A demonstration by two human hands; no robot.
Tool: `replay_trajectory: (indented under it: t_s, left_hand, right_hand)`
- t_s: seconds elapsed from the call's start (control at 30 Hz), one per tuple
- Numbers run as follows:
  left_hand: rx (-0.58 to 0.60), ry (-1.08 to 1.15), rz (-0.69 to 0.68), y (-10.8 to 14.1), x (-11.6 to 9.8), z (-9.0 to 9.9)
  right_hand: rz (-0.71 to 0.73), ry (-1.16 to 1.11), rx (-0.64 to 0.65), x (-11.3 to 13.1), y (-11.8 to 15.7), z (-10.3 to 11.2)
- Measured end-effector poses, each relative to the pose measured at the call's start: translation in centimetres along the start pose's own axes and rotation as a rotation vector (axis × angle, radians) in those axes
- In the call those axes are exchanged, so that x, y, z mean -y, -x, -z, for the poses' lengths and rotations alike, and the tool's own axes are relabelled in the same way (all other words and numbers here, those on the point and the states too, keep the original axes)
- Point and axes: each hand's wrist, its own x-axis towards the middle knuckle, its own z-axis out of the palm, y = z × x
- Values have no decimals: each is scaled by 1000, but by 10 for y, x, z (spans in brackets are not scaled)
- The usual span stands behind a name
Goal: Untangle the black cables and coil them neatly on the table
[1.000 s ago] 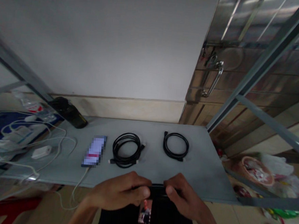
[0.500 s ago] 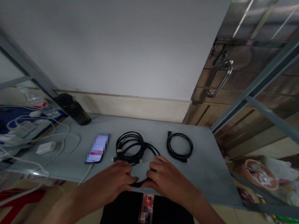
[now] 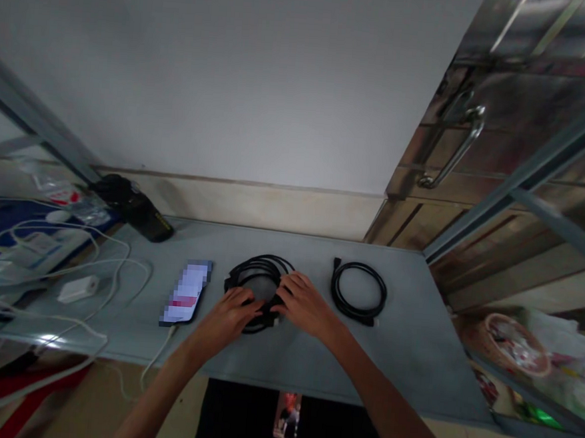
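Observation:
A coiled bundle of black cables [image 3: 262, 259] lies on the grey tabletop [image 3: 302, 363], with light connector ends showing. My left hand [image 3: 234, 310] is at its front left, fingers curled onto the cable. From the right, my right hand [image 3: 302, 305] grips the bundle's side, its fingertips closed around the strands. The fingers hide part of the coil between the hands. Farther right, apart from both hands, a second black cable [image 3: 358, 314] rests in a neat single coil with its plugs visible.
Left of the bundle lies a phone [image 3: 187, 295] with a white cord. A black bottle [image 3: 145, 215] leans near the wall. White chargers and tangled cords [image 3: 80, 289] crowd the left end. Metal frame posts [image 3: 505, 180] rise at the table's sides; a basket [image 3: 514, 344] stands at right.
Both hands have moved forward from the table's front edge to the bundle. The cable length stretched between them is now at the coil. The view has shifted slightly.

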Motion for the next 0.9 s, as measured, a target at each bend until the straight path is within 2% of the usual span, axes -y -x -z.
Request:
replay_trajectory:
  t_s: [0.1, 0.2, 0.27, 0.37, 0.5, 0.6, 0.63, 0.7, 0.83, 0.9]
  left_hand:
    - [-47, 62, 48, 2, -2, -7]
    - [-138, 76, 66, 6, -11, -8]
    - [-255, 76, 72, 15, -25, -8]
    - [-416, 136, 105, 39, -57, -16]
    - [-332, 273, 35, 79, -95, -41]
    - [-378, 202, 87, 109, -105, -62]
    - [-389, 173, 103, 119, -105, -68]
    - [-331, 133, 86, 138, -103, -77]
    - [-100, 24, -94, 164, -87, -98]
    - [-67, -70, -17, 165, -72, -111]
  right_hand:
    - [-94, -85, -62, 3, 19, 3]
    - [-254, -113, -152, -1, 51, 10]
    - [-383, -45, -201, -9, 79, 15]
    - [-539, 61, -252, -23, 123, 19]
    - [-602, 59, -221, -30, 165, 20]
    - [-606, 59, -202, -23, 179, 18]
    - [-607, 62, -204, -19, 181, 18]
    - [-605, 61, -212, -10, 185, 17]
    - [-595, 65, -258, 6, 195, 14]
    - [-589, 65, -282, 12, 199, 13]
